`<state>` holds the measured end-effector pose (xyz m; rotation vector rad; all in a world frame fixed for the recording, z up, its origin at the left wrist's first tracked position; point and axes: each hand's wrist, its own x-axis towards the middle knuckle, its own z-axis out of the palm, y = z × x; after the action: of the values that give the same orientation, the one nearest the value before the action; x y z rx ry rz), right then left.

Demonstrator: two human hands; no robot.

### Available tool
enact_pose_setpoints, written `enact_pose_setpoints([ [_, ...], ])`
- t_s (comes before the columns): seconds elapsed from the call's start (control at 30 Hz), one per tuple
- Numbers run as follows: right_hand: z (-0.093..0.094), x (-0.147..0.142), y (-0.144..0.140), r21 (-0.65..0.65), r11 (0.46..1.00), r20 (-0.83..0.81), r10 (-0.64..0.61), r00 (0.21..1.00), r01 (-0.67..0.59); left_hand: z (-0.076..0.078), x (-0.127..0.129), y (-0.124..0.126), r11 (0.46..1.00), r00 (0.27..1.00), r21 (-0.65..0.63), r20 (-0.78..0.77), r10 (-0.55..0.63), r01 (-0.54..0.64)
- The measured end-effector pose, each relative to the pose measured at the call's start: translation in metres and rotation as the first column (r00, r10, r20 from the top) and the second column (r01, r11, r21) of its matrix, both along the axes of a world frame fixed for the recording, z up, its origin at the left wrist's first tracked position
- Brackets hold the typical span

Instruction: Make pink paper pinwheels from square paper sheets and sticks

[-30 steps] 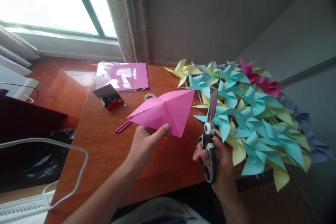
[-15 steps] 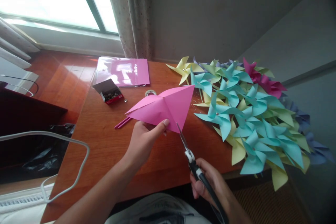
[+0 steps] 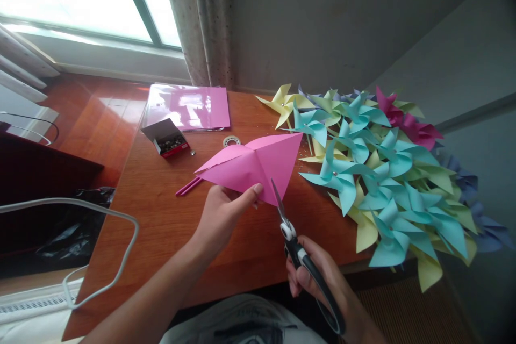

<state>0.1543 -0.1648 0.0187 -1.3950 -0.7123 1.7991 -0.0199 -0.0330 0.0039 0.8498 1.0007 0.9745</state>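
Between the thumb and fingers of my left hand is a pink sheet of paper, creased and held up over the table. One slit shows along its left side. My right hand grips a pair of scissors with black and white handles. The blades are at the paper's lower corner, with one blade lying across its upper face. Partly behind the paper, two thin pink sticks rest on the wooden table.
A small open box of metal pins stands at the left, one pin beside it. A tape roll lies behind the paper. Pink sheets in a plastic sleeve sit farther back. Finished paper pinwheels pile up at the right. A white cable loops at left.
The scissors have moved up and left, their blades reaching farther over the paper's lower corner. The paper has shifted slightly to the right in my left hand.
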Motion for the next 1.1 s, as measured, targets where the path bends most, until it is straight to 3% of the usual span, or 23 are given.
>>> enact_pose_setpoints([
  [1.1,-0.0045,0.0007,-0.0001,-0.009,1.000,0.043,-0.016,0.999,0.017,-0.0017,0.0018,-0.0011,1.000,1.000,0.008,0.001,-0.018,0.018],
])
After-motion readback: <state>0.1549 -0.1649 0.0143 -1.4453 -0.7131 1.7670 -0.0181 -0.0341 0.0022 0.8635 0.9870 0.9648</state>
